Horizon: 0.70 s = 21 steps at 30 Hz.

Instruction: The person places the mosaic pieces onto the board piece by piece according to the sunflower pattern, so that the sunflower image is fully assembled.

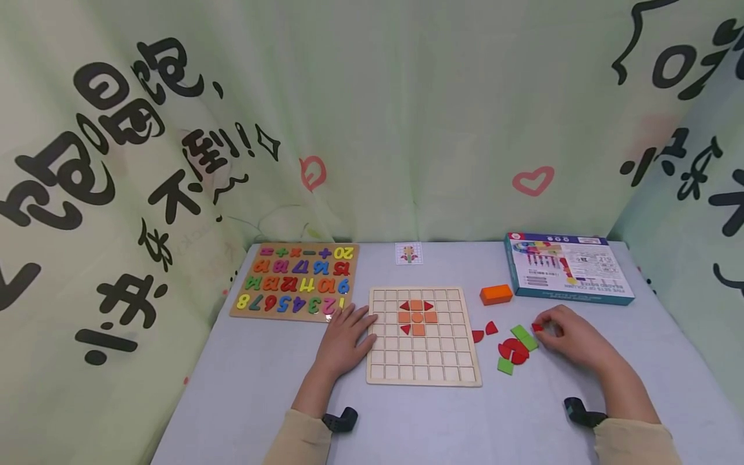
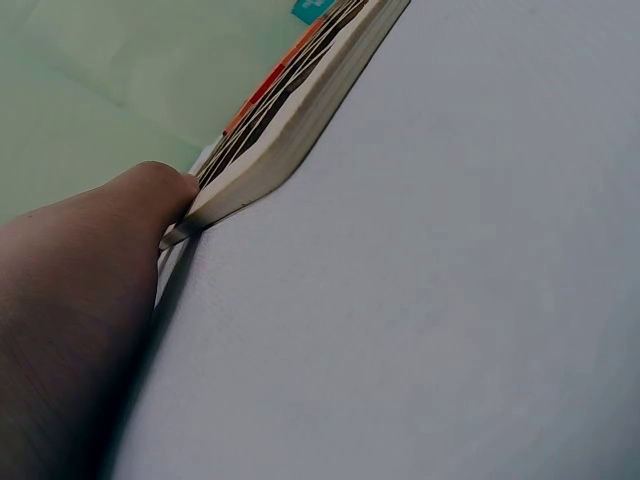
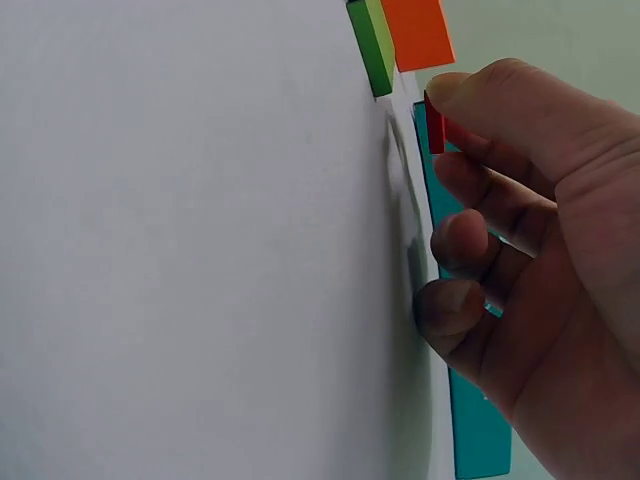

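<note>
Fingers (image 3: 470,100) of the right hand (image 1: 572,337) pinched a small red piece (image 3: 435,128) just above the desk (image 1: 261,387), beside a green piece (image 1: 524,337). The left hand (image 1: 344,341) lay flat, fingers straight, against the wooden grid board (image 1: 424,368).

Bare tabletop (image 1: 261,387) lies open in front of the grid board (image 1: 423,337) and to its near left. To the right of the grid board, loose pieces (image 1: 513,349) and an orange block (image 1: 496,294) crowd the way, with the box (image 1: 566,268) behind them. The number board (image 1: 296,281) fills the far left corner, and curtains (image 1: 372,116) close three sides.
</note>
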Available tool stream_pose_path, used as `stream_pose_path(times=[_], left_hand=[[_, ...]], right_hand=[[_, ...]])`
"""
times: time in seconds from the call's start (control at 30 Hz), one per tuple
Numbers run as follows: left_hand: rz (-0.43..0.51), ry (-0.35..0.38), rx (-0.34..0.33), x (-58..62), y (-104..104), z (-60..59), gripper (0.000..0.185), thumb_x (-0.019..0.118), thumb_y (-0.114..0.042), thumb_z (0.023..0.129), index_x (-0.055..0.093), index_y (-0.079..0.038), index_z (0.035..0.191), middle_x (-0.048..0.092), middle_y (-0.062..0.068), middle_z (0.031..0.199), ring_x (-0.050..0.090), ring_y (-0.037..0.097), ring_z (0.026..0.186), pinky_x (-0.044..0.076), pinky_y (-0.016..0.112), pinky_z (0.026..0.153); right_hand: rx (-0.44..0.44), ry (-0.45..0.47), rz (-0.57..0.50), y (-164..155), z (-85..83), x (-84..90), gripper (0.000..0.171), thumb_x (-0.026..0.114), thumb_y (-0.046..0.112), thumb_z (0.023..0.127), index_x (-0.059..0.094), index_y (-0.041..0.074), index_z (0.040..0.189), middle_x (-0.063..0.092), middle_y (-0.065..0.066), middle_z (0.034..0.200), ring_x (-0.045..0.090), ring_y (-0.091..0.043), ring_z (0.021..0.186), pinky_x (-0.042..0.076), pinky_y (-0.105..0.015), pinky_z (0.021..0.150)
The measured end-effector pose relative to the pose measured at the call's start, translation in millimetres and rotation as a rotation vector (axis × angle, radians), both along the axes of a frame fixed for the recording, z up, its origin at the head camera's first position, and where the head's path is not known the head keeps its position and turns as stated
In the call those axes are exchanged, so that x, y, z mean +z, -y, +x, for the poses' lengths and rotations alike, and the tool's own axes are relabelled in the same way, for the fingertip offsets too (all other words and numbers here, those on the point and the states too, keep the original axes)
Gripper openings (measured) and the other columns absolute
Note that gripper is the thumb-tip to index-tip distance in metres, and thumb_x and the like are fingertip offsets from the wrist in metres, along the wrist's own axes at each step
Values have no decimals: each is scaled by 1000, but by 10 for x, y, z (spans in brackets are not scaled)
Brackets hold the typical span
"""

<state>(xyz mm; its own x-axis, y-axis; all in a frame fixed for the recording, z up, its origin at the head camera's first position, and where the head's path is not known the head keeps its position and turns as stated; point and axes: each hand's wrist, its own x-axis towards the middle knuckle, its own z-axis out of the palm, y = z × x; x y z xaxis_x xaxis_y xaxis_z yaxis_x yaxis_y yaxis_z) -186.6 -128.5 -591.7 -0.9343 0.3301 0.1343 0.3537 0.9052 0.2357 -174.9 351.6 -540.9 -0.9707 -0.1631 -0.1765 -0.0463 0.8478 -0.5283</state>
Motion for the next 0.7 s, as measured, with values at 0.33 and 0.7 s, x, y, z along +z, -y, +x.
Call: stream_pose_path(times=[0.33,0.7], left_hand=[[3,-13,-4,-1,-1,-4,50,49,-54,98,52,-33,143,44,-8,155,28,23,151,18,48,125],[5,-9,-1,-18,5,-6,50,48,-54,98,52,-34,143,44,-9,155,27,22,151,17,48,126]], right_hand=[[46,-8,-34,140,-31,127,36,73,25,88,62,8,118,62,-4,101,51,-19,89,49,-20,63],[87,12,-116,626,-148,259,29,71,23,89,61,10,114,56,-3,88,51,-18,81,49,-22,58]])
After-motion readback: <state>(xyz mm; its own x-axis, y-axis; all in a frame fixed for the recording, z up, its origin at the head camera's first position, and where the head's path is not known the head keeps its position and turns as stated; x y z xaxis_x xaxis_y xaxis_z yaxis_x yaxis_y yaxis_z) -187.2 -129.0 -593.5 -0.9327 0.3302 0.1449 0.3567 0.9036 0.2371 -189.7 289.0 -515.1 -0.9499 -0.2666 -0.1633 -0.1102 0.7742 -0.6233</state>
